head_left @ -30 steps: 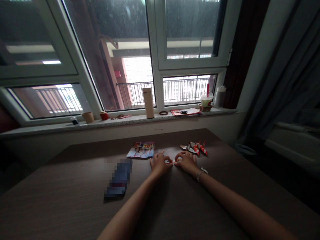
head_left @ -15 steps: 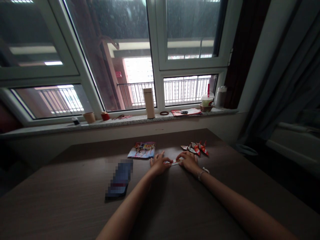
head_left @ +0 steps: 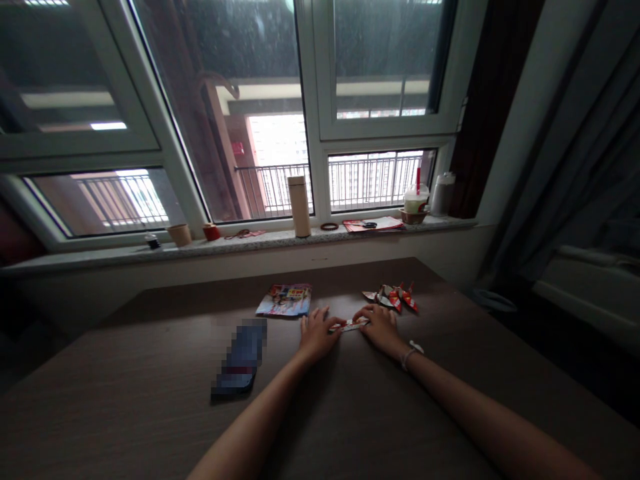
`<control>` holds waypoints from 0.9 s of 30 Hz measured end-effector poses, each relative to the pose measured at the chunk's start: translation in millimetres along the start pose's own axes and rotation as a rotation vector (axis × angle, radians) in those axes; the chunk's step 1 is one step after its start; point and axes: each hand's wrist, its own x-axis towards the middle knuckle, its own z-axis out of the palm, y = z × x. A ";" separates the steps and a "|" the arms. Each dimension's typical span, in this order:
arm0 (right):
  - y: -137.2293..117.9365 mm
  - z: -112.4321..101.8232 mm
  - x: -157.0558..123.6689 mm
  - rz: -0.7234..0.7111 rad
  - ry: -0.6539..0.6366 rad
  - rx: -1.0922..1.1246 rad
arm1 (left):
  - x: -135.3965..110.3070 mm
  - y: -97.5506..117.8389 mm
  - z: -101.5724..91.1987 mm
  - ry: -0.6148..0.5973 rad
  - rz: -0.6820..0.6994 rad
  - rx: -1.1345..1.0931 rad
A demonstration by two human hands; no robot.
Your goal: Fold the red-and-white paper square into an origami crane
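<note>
A small folded paper strip (head_left: 353, 325), pale with red patches, lies on the table between my two hands. My left hand (head_left: 318, 335) holds its left end between thumb and finger, the other fingers reaching forward over the tabletop. At the opposite end, my right hand (head_left: 383, 328) grips the strip with its fingers bent down; a bracelet circles that wrist. Just beyond the right hand sits a cluster of folded paper cranes (head_left: 393, 296), red and white. A stack of printed paper sheets (head_left: 284, 300) lies beyond the left hand.
A dark blurred-out object (head_left: 240, 360) lies on the brown table (head_left: 125, 373), left of my left forearm. Along the windowsill (head_left: 240, 245) stand a beige flask (head_left: 299, 207), a paper cup (head_left: 179, 235), a drink cup with a straw (head_left: 416, 200), and scissors (head_left: 369, 225) on red paper.
The right hand has shifted slightly, and a little more of the paper strip shows between the hands. Both hands stay on it.
</note>
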 end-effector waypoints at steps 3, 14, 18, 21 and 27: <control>0.9 -1.5 -3.1 -0.045 -0.016 -0.014 | -0.7 -1.3 3.3 0.040 -0.016 -0.002; 4.2 0.6 -5.6 -0.104 0.000 -0.011 | -1.0 -1.1 2.0 0.084 0.002 -0.051; 4.5 0.4 -6.4 -0.143 0.025 0.049 | -1.4 -0.7 1.5 0.094 0.008 -0.063; 5.0 -0.7 -6.4 -0.205 0.025 0.112 | -0.8 -1.9 2.8 0.096 0.013 -0.068; 3.9 -2.4 -7.2 -0.230 -0.019 0.112 | -0.2 -3.6 5.3 0.091 0.019 -0.068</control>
